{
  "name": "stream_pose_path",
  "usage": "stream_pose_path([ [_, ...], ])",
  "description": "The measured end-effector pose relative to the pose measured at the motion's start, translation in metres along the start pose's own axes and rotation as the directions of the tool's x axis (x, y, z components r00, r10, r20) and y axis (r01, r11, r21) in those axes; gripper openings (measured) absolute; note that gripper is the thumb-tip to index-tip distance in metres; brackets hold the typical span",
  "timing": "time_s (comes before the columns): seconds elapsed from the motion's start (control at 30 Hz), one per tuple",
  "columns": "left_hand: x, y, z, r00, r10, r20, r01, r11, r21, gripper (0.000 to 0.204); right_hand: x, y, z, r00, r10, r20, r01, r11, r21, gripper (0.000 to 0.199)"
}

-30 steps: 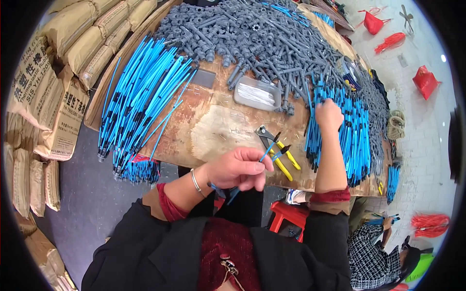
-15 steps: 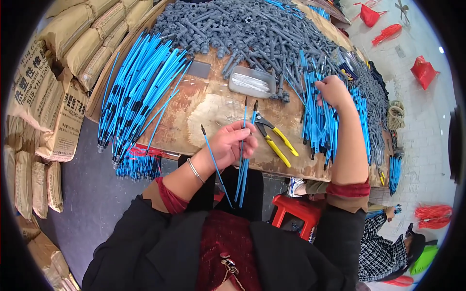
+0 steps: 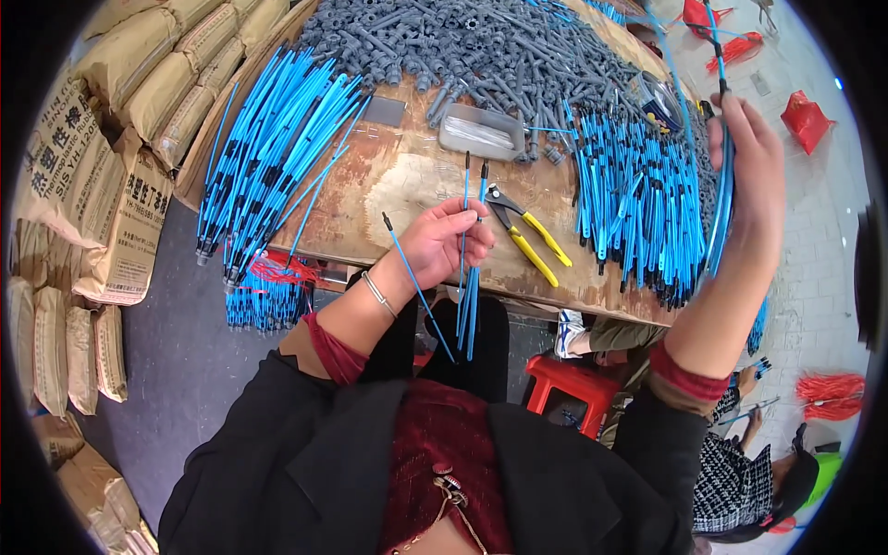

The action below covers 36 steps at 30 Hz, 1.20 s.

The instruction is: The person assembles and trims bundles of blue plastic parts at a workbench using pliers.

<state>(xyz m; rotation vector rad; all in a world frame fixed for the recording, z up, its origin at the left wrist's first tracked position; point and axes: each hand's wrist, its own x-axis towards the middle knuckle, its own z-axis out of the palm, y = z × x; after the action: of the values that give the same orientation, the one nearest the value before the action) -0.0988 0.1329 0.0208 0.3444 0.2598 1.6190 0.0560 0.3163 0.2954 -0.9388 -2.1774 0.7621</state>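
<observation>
Several thin blue rods with black tips (image 3: 470, 305) are held in my left hand (image 3: 446, 242), whose fingers curl around them above the table's front edge; one rod slants apart along my wrist. My right hand (image 3: 751, 148) is raised at the right, closed around a long blue strip with black fittings (image 3: 721, 199). Below and left of it lies a dense pile of blue rods (image 3: 638, 203). Pliers with yellow handles (image 3: 532, 236) rest on the wood just right of my left hand. A clear plastic box of white sticks (image 3: 479, 132) stands beyond them.
Grey plastic fittings (image 3: 462, 46) are heaped across the back of the wooden table (image 3: 351, 203). A second bundle of blue rods (image 3: 277, 157) overhangs the left edge. Stacked paper sacks (image 3: 102, 213) line the left. A red stool (image 3: 573, 388) and another person (image 3: 735, 476) are at the lower right.
My right hand has lifted off the right-hand rod pile and moved right, now with a long blue strip in it. My left hand keeps its rods and has hardly moved.
</observation>
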Motion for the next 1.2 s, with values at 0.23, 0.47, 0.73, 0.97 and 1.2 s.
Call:
stream_pose_path([
  [0.23,0.009,0.005,0.015,0.988,0.027,0.150,0.005,0.979,-0.205,0.023,-0.116,0.039,0.087,0.735,0.132,0.666,-0.148,0.989,-0.033,0.020],
  [0.47,0.010,-0.007,0.016,0.951,0.272,0.144,-0.265,0.962,-0.064,0.034,-0.113,0.077,0.115,0.636,-0.182,0.750,0.183,0.980,0.083,0.021],
  [0.73,0.008,-0.002,0.042,0.977,0.209,0.035,-0.211,0.950,0.230,0.038,-0.037,0.097,0.127,0.914,0.224,0.339,-0.309,0.925,0.222,0.022],
  [0.97,-0.002,0.017,0.032,0.960,-0.269,0.078,0.225,0.905,0.361,0.025,-0.016,0.111,0.120,0.997,-0.049,0.061,0.054,0.994,-0.096,0.027],
  [1.2,-0.016,0.002,0.045,0.975,0.216,0.056,-0.218,0.870,0.443,0.017,-0.004,0.201,0.139,0.992,-0.123,0.019,0.069,0.417,-0.906,0.025],
])
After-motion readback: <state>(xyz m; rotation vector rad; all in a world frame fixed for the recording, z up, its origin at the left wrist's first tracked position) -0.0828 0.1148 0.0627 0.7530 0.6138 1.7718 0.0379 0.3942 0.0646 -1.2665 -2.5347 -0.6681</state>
